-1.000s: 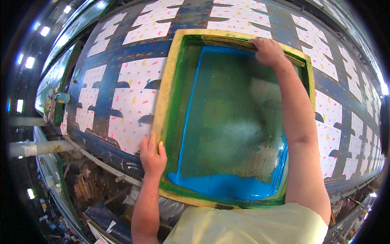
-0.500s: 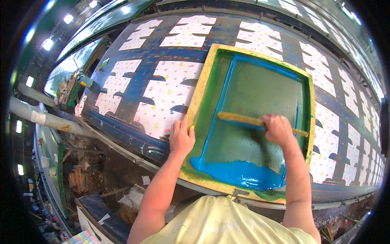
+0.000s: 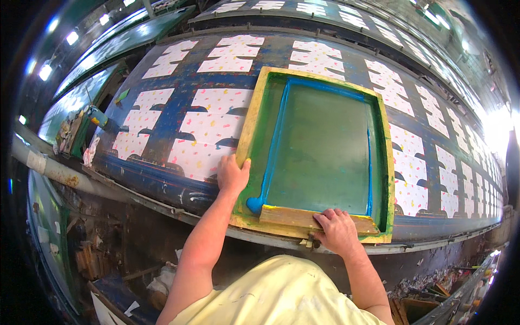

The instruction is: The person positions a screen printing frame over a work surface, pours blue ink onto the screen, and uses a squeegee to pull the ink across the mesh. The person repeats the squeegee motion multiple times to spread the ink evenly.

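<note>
From my head camera, looking down: my left hand (image 3: 233,176) lies flat and open on the left edge of the printing frame (image 3: 250,122), thumb against the wood, fingers spread over the rail. My right hand (image 3: 337,230) is curled around the wooden squeegee (image 3: 303,218), which rests at the near end of the frame, just above the table edge (image 3: 179,214). The frame sits on the long blue table, covering one white cloth piece, with more spotted cloth pieces (image 3: 208,135) in rows to the left and right.

A pool of blue ink (image 3: 255,205) has gathered at the near left corner, touching the squeegee's end. I judge that if I tilt the frame toward me, this ink could run over the edge and spot the cloth beside it. If my left hand slips, the frame could shift and smear the print beneath.

I see no packages, labels or signs that I can make out. At the far left of the table there is a small clutter with a blue and yellow container (image 3: 98,116); its shape is too small to tell more.
</note>
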